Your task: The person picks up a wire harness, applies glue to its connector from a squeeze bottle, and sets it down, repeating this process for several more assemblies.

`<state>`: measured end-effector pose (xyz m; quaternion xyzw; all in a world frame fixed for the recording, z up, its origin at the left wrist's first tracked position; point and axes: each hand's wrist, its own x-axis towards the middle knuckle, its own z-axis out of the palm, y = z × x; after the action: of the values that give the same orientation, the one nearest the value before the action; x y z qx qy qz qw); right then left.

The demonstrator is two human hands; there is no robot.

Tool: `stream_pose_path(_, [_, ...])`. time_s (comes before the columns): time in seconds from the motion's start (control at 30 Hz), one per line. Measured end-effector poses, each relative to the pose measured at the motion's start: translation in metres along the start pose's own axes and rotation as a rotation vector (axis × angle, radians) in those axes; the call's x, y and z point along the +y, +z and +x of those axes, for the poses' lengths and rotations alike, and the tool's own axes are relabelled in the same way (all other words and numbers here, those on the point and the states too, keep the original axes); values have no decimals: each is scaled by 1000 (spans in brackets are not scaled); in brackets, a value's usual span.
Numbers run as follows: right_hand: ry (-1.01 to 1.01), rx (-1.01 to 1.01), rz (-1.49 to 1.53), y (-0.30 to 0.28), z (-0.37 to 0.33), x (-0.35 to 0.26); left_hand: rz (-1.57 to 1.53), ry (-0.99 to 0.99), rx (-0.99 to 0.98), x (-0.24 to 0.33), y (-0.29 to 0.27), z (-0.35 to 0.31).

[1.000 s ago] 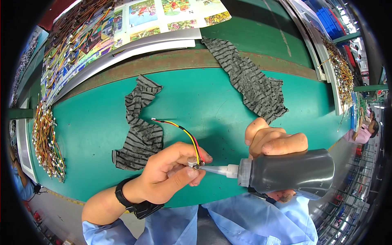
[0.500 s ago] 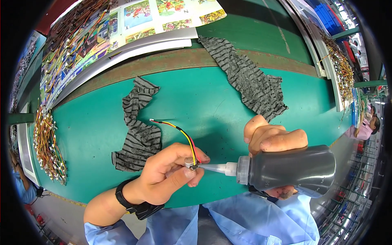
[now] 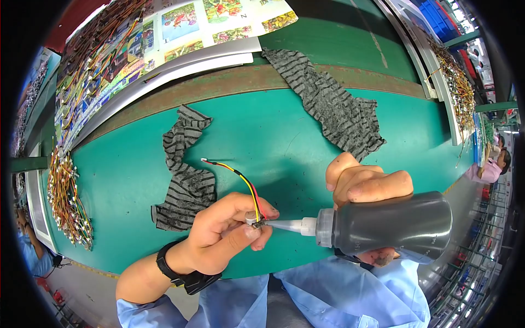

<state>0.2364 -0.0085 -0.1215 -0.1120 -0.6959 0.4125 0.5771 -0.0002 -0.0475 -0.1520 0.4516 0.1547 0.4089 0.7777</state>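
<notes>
Between the thumb and fingers of my left hand (image 3: 221, 235) is a small round metal component (image 3: 251, 217) with red, yellow and black wires (image 3: 247, 183) rising from it to a small white plug. My right hand (image 3: 366, 183) is wrapped around a squeeze bottle (image 3: 391, 227) of dark grey contents, lying on its side in the grip. The bottle's clear tapered nozzle (image 3: 287, 225) points left, and its tip meets the component at the wire ends. Whether anything flows from the tip is too small to tell.
Two striped grey cloths, one left (image 3: 188, 169) and one farther right (image 3: 333, 104), lie on the green work table (image 3: 257, 131). Bundles of wires (image 3: 68, 202) hang at the left, more (image 3: 459, 87) at the right. A printed picture sheet (image 3: 219, 24) covers a far-left board. Co-workers sit at both sides.
Hardly anything differs. The view has shifted slightly, while both hands keep the bottle tip and the component together.
</notes>
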Motion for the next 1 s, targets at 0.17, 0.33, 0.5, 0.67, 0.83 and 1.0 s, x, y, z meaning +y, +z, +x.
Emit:
stream_pose_path(0.17, [18, -4, 58, 4, -2, 5, 14, -10, 36, 0, 1, -2])
stream_pose_path(0.33, [7, 10, -19, 0, -1, 1, -12, -7, 24, -1, 0, -2])
stream_pose_path(0.5, [26, -5, 32, 0, 0, 1, -18, -16, 38, -1, 1, -3])
stream_pose_path(0.67, [33, 11, 27, 3, -2, 0, -9, -24, 51, 1, 2, -2])
stream_pose_path(0.83, [25, -15, 13, -1, 0, 1, -27, -12, 34, -2, 1, -2])
stream_pose_path(1.0, [-11, 26, 31, 2, -3, 3, -30, -13, 32, -1, 1, -2])
